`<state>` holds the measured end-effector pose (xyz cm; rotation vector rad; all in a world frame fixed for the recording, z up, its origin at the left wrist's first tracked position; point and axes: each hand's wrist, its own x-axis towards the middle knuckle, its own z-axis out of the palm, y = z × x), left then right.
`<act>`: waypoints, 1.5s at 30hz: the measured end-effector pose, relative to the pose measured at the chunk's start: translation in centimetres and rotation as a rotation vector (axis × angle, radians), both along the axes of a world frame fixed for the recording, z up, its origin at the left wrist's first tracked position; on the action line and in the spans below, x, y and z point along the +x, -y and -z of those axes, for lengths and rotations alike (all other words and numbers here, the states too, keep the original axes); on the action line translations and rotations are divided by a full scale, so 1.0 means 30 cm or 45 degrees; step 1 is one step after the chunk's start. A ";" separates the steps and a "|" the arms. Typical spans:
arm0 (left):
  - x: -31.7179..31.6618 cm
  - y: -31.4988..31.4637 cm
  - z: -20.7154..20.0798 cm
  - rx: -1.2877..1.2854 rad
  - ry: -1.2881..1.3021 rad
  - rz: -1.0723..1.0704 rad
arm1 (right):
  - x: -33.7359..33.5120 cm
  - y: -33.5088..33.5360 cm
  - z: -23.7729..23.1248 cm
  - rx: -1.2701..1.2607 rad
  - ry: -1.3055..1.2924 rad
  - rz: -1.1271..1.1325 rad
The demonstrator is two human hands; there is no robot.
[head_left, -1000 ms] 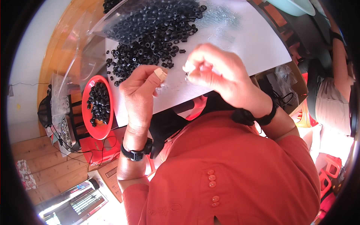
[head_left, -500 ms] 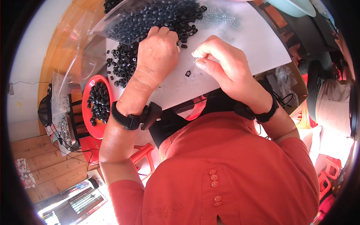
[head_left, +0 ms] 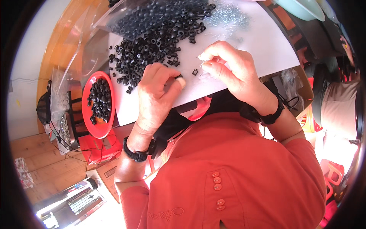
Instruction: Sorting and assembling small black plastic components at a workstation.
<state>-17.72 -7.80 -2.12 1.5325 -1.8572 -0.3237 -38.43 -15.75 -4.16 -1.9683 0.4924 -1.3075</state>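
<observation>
My left hand (head_left: 155,91) is closed over the near edge of the white tabletop (head_left: 263,45), a small black plastic part (head_left: 177,76) pinched between thumb and forefinger. Behind it spreads a heap of small black plastic parts (head_left: 146,51), some with round holes. My right hand (head_left: 236,70) is a little to the right, thumb and forefinger pinched around tiny clear bits, too small to name. Between the hands a single black part (head_left: 195,71) lies on the white surface. Tiny clear pieces (head_left: 230,19) are scattered farther back, right of the heap.
A red oval tray (head_left: 87,114) with more black parts stands left of the table. A transparent plastic sheet (head_left: 82,42) rises along the left and over the heap's far side. A pale green basin (head_left: 303,9) is at the far right. A seated person (head_left: 339,105) is to the right.
My left hand has drawn back from the heap toward me, and a black part now shows in its fingertips. My right hand has barely moved.
</observation>
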 end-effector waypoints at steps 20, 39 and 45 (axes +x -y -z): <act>0.026 -0.044 -0.035 0.521 -1.115 -0.029 | 0.055 -0.069 -0.019 0.057 -0.085 -0.029; 0.012 -0.044 0.041 0.580 -1.996 0.213 | 0.117 -0.111 -0.031 -0.305 -0.122 0.061; 0.068 -0.049 0.050 0.386 -1.920 0.195 | 0.035 -0.016 -0.096 -0.275 -0.299 0.235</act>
